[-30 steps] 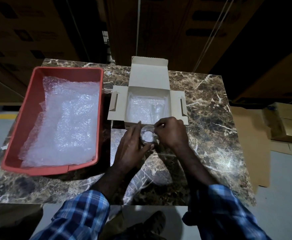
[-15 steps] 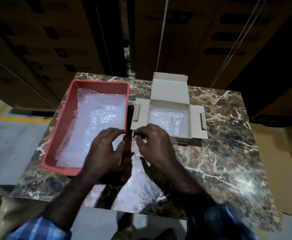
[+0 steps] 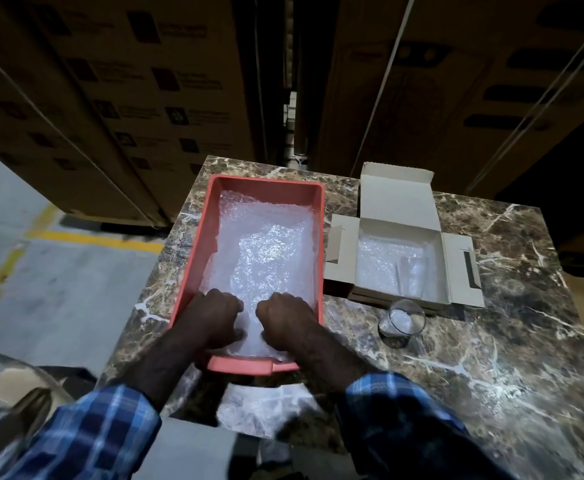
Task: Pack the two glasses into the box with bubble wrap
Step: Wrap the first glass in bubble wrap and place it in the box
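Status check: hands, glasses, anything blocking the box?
Both hands gripping bubble wrap in red tray. One glass boxed, one glass on table. Box open, unobstructed.

Marble table (image 3: 491,393): tray (image 3: 197,258), box (image 3: 457,271), glass (image 3: 406,322).
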The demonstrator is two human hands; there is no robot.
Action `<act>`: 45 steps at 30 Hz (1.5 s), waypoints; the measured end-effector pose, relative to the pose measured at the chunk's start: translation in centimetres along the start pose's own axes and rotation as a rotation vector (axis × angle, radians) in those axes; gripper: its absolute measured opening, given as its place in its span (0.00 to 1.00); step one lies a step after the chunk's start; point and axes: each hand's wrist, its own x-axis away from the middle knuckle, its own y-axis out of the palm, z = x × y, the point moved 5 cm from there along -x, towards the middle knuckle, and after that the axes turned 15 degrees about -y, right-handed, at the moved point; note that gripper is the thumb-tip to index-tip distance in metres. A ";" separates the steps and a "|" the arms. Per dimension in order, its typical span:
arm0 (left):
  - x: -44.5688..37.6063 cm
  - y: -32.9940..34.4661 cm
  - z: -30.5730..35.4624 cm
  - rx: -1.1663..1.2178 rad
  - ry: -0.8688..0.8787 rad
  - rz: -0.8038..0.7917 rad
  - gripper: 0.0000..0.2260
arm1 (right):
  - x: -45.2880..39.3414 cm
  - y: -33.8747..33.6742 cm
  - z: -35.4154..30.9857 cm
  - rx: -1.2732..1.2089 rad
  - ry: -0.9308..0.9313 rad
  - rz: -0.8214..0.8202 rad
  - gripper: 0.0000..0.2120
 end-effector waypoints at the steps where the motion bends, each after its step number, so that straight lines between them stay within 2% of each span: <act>1: -0.2 0.0 0.0 -0.006 0.010 -0.007 0.26 | -0.2 0.1 0.1 -0.003 0.007 -0.006 0.13; 6: -0.4 -0.4 -0.7 0.110 0.039 -0.003 0.34 | -0.5 -0.7 1.0 -0.157 0.112 0.062 0.11; 12: 0.0 -2.8 -1.5 0.328 0.064 0.118 0.31 | 0.1 -4.9 3.2 -0.297 0.222 0.533 0.08; 13: 0.2 -3.4 -1.5 0.369 0.073 0.146 0.28 | 0.3 -5.5 3.7 -0.341 0.239 0.611 0.07; 16: 0.8 -5.1 -2.0 0.469 0.114 0.288 0.10 | 1.0 -6.7 4.5 -0.494 0.210 0.765 0.07; 18: 0.9 -6.5 -2.9 0.619 0.095 0.340 0.07 | 1.6 -7.3 4.8 -0.590 0.144 0.766 0.08; 20: 1.0 -8.0 -3.7 0.743 0.059 0.372 0.09 | 2.1 -7.4 4.6 -0.636 0.093 0.660 0.17; 22: 1.2 -9.5 -4.2 0.813 0.041 0.384 0.10 | 2.2 -6.9 4.1 -0.585 0.096 0.526 0.32; 23: 1.3 -10.3 -4.4 0.827 0.051 0.395 0.10 | 2.2 -6.6 4.0 -0.546 0.103 0.502 0.35; 24: 1.5 -11.1 -4.4 0.831 0.067 0.405 0.10 | 2.1 -6.5 3.9 -0.505 0.113 0.524 0.35; 26: 2.1 -12.7 -4.4 0.838 0.096 0.435 0.11 | 2.5 -7.3 4.6 -0.454 0.139 0.650 0.26; 28: 2.9 -14.3 -4.4 0.847 0.095 0.495 0.11 | 3.6 -8.9 5.8 -0.484 0.176 0.773 0.17; 30: 3.6 -16.0 -4.4 0.874 0.087 0.559 0.11 | 5.1 -11.1 7.1 -0.549 0.188 0.846 0.14; 33: 4.5 -18.5 -3.4 0.905 0.126 0.644 0.09 | 8.0 -14.5 8.9 -0.570 0.154 0.872 0.17; 36: 5.7 -21.1 -0.8 0.923 0.179 0.732 0.09 | 11.5 -17.0 11.0 -0.491 0.141 0.938 0.19; 40: 7.3 -23.9 4.6 0.989 0.254 0.791 0.12 | 16.8 -18.9 14.2 -0.362 0.168 1.027 0.18; 45: 10.4 -25.9 12.6 1.071 0.356 0.903 0.13 | 26.3 -20.0 16.8 -0.179 0.233 1.223 0.21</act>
